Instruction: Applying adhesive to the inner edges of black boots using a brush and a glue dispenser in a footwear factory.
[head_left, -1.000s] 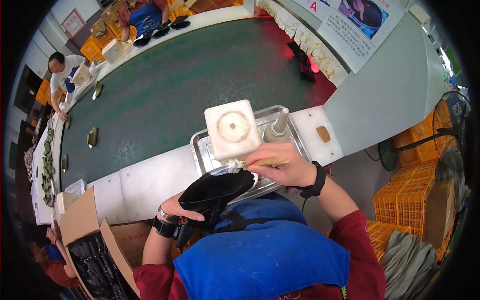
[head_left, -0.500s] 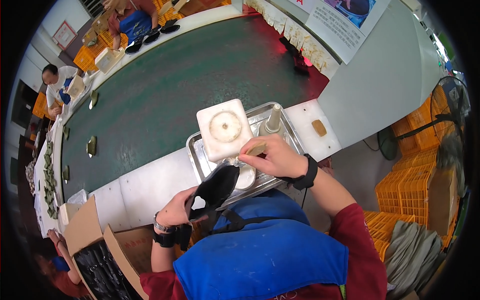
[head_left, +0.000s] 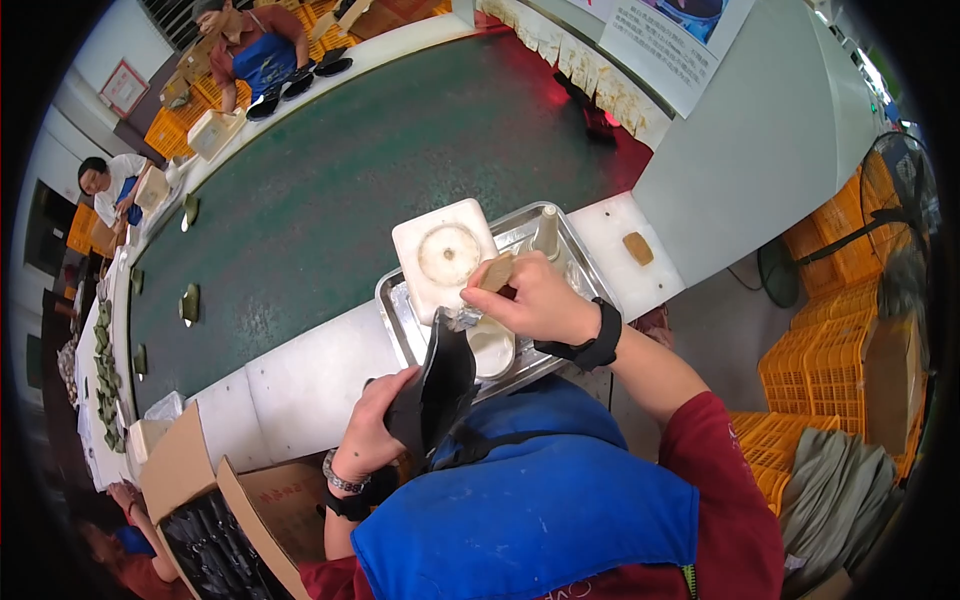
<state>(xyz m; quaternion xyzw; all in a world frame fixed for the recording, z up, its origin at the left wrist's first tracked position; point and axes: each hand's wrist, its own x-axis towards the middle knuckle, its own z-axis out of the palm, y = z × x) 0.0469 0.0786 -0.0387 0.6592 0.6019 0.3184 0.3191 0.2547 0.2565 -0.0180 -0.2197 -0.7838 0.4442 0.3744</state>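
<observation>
My left hand (head_left: pixel 370 432) grips a black shoe upper (head_left: pixel 438 385) by its lower side and holds it tilted over the near edge of a metal tray (head_left: pixel 392 300). Pinched in my right hand (head_left: pixel 530 300) is a flat tan handle (head_left: pixel 496 272), like that of a brush. Its working end is hidden by my fingers, close to the upper's top edge, where something shiny and greyish shows. Below my right hand a white cup (head_left: pixel 491 350) sits in the tray. A white block with a round disc (head_left: pixel 449 255) and a pale bottle (head_left: pixel 546 232) stand behind it.
A green conveyor belt (head_left: pixel 330 190) curves past the white worktop (head_left: pixel 310 375), carrying several green pieces. A tan block (head_left: pixel 637 248) lies at right. An open cardboard box (head_left: pixel 250 530) of black pieces stands at left; orange crates (head_left: pixel 815 375) at right. Co-workers sit across the belt.
My left hand has turned the shoe upper more upright, so its opening shows less. My right hand has shifted slightly left and up, tipping the tan handle steeper.
</observation>
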